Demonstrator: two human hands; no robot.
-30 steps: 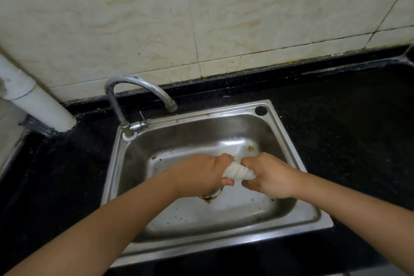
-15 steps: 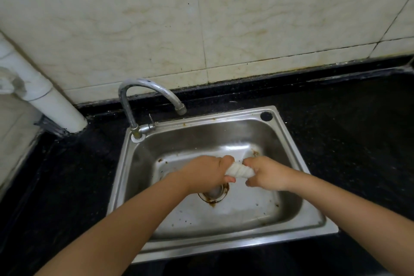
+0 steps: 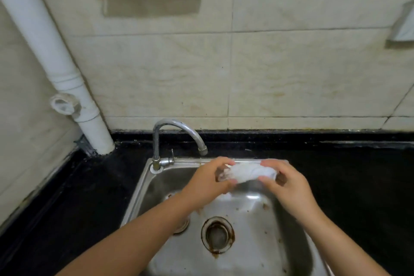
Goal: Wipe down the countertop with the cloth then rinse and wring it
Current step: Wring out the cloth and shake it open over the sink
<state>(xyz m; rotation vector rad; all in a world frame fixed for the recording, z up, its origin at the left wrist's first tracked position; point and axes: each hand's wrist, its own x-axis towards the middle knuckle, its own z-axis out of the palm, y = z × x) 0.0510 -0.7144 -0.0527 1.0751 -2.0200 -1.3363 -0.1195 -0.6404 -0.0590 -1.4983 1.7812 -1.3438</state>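
At the far left a white drainpipe (image 3: pixel 67 87) runs down the tiled wall to the black countertop (image 3: pixel 74 188), which wraps the steel sink (image 3: pixel 143 184). At the sink's far left corner stands the curved tap (image 3: pixel 177 127), its spout pointing down over the basin; no stream shows from it. Just right of the spout, the left hand (image 3: pixel 207 182) grasps the left end of the cloth (image 3: pixel 246 171), fingers curled over the top and thumb beneath. The cloth is a small white bundle, rolled or twisted into a short rope, held in the air above the far half of the basin, touching neither steel nor tap. The right hand (image 3: pixel 289 186) pinches its right end between thumb and bent fingers. Below, near the middle of the basin, sits the rust-ringed drain (image 3: pixel 217 234). To the right the countertop continues, dark and bare-looking. The cloth looks soft, light and probably wet, so it should compress easily and slip little; gripping both ends firmly and turning the fists in opposite directions would likely squeeze out the most water, keeping it over the basin so drips fall near the drain.
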